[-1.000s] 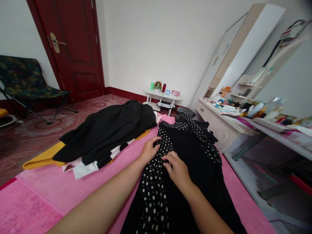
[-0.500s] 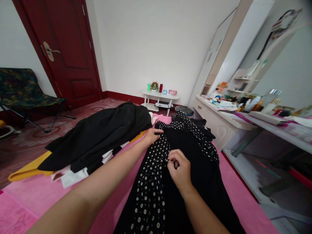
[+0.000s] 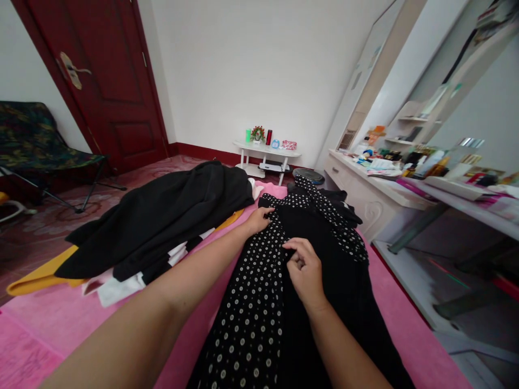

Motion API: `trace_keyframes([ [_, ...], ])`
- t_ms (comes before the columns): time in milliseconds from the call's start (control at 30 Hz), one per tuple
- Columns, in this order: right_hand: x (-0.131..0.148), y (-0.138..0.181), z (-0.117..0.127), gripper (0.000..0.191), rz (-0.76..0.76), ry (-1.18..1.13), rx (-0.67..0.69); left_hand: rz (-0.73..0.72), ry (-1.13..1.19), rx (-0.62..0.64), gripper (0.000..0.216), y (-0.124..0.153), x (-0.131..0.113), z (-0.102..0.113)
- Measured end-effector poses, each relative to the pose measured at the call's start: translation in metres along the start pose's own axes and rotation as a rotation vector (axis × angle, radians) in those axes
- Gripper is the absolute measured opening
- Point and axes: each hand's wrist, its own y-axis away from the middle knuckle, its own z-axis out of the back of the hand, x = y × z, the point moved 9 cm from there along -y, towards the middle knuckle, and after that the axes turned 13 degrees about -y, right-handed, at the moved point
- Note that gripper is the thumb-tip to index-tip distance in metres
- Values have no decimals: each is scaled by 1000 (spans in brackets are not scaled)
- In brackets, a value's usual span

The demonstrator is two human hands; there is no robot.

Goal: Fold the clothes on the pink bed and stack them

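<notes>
A black dress (image 3: 324,302) with a white-dotted black panel (image 3: 251,302) down its left side lies spread out before me. Dotted cloth also runs along its top and down its right side. My left hand (image 3: 259,220) is at the upper left edge of the dotted panel, its thumb and forefinger pinching the cloth. Lower down, my right hand (image 3: 305,267) is over the black part with curled fingers. Its forefinger and thumb are at the inner edge of the dotted panel; the fingertips' grip is partly hidden.
The dress lies on a pink bedspread (image 3: 421,335). A pile of black clothes (image 3: 170,210) with a yellow garment (image 3: 40,273) beneath is at left. Darker clothes lie beyond the dress. A cluttered dressing table (image 3: 377,183) stands right, a low white table (image 3: 267,148) at the wall.
My view has shifted slightly. The left hand's fingers have curled in at the dress's edge. My right hand stays by the panel's inner edge, and the dotted panel lies wider and flatter.
</notes>
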Motion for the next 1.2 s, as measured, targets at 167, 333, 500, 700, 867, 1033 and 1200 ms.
trace_keyframes([
  [167,12,2,-6,28,37,91,38,-79,-99,36,48,32,-20,14],
  [333,19,4,-14,36,109,160,152,-151,-341,33,45,84,-36,28],
  [500,-1,-2,4,27,58,132,-15,-325,-384,225,42,141,-58,25],
  [700,-20,-2,14,25,-4,89,-86,-338,-348,296,43,183,-74,43],
  [867,-18,6,-6,31,-64,292,119,-398,-333,452,53,226,-99,68],
  [1033,12,22,-16,54,26,470,357,-475,-262,620,61,276,-129,96],
  [1200,77,65,-22,59,354,467,698,-616,-199,735,48,318,-158,94],
])
